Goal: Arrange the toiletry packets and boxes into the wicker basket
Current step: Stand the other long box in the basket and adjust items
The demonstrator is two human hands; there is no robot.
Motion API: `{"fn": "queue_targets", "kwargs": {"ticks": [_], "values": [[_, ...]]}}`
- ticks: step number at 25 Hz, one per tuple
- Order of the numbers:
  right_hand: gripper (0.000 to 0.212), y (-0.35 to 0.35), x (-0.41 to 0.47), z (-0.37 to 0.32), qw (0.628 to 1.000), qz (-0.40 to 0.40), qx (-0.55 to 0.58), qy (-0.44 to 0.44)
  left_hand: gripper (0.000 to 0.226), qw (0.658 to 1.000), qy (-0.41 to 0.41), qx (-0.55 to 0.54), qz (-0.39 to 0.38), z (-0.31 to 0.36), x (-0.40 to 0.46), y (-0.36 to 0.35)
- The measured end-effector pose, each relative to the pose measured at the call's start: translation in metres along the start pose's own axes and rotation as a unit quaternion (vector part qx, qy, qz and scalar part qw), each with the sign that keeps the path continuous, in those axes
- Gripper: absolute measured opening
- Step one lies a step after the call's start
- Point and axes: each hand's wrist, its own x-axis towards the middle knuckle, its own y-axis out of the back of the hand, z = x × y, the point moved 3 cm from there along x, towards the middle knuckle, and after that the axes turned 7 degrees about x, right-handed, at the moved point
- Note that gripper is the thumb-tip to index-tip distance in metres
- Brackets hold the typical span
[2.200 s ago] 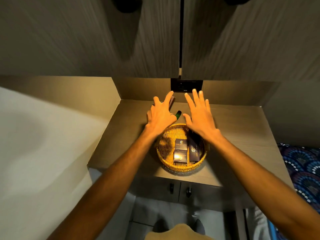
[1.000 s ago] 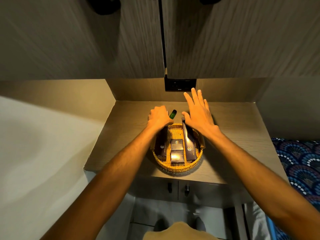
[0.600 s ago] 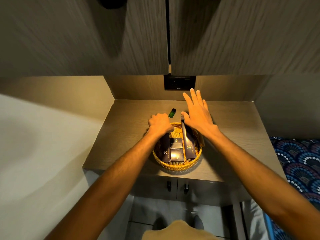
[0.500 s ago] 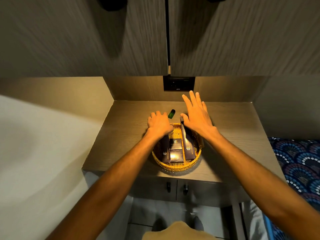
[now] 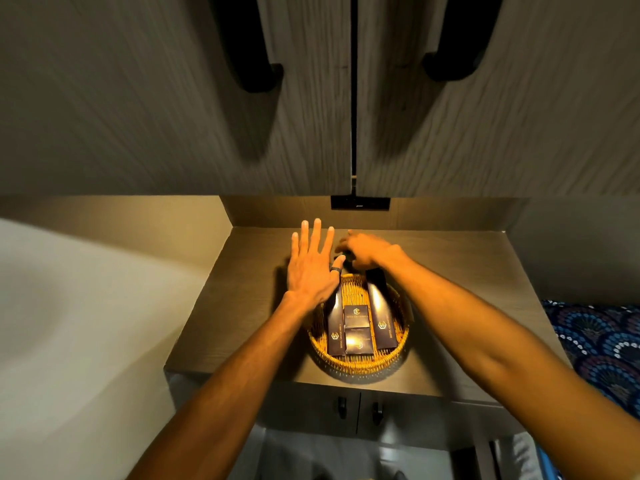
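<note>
A round wicker basket (image 5: 360, 363) sits on the wooden counter (image 5: 460, 306). It holds two long dark packets, one on the left (image 5: 335, 329) and one on the right (image 5: 381, 322), with two small dark boxes (image 5: 356, 315) (image 5: 358, 342) between them. My left hand (image 5: 311, 270) hovers flat over the basket's far left rim, holding nothing, fingers spread. My right hand (image 5: 367, 251) is just behind the basket with its fingers curled down. The small green bottle that lay there is hidden under it, and any grip is not visible.
Two overhead cabinet doors with black handles (image 5: 261, 74) hang low above the counter. A black socket plate (image 5: 360, 203) is on the back wall. Lower cabinet doors with knobs (image 5: 342, 407) are below. A white wall stands at the left, and blue patterned fabric (image 5: 602, 344) lies at the right.
My left hand has opened and lifted off the left packet. My right hand has swung left behind the basket and curled over the spot where the green bottle lay. The camera has tilted up.
</note>
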Motion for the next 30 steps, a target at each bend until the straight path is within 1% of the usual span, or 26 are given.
{"fn": "queue_targets", "kwargs": {"ticks": [3, 5, 7, 10, 13, 15, 18, 21, 24, 26, 30], "values": [[0.041, -0.007, 0.016, -0.002, 0.999, -0.029, 0.018, -0.027, 0.071, 1.0, 0.006, -0.013, -0.005, -0.005, -0.004, -0.004], [0.036, -0.007, 0.023, 0.001, 0.998, -0.018, 0.052, -0.04, 0.071, 1.0, 0.002, -0.022, -0.013, -0.006, -0.007, -0.006], [0.033, -0.001, 0.029, 0.0, 0.996, 0.007, 0.073, -0.047, 0.072, 1.0, 0.003, -0.028, -0.013, -0.012, -0.009, -0.006], [0.04, 0.019, 0.023, -0.001, 0.992, 0.054, 0.105, -0.037, 0.072, 0.999, 0.0, -0.046, -0.004, -0.02, -0.011, -0.003], [0.046, 0.031, 0.001, 0.009, 0.982, 0.109, 0.152, -0.029, 0.072, 0.999, -0.003, -0.051, 0.005, -0.026, -0.018, -0.005], [0.043, 0.026, -0.019, 0.017, 0.977, 0.122, 0.173, -0.018, 0.073, 0.999, -0.005, -0.051, 0.005, -0.025, -0.021, -0.007], [0.038, 0.007, -0.043, 0.016, 0.986, 0.073, 0.149, 0.016, 0.074, 0.998, -0.004, -0.056, 0.001, -0.021, -0.024, -0.009], [0.045, -0.008, -0.049, 0.003, 0.991, 0.037, 0.124, 0.02, 0.074, 0.998, -0.004, -0.067, -0.002, -0.018, -0.026, -0.012], [0.052, -0.018, -0.046, -0.008, 0.997, 0.012, 0.075, 0.011, 0.075, 0.998, -0.002, -0.066, -0.009, -0.015, -0.028, -0.016], [0.054, -0.022, -0.043, -0.01, 0.999, 0.009, 0.048, 0.009, 0.076, 0.998, 0.001, -0.062, -0.01, -0.015, -0.029, -0.017], [0.042, -0.026, -0.04, -0.012, 1.0, 0.023, -0.006, 0.019, 0.076, 0.998, -0.005, -0.063, -0.011, -0.016, -0.031, -0.018]]}}
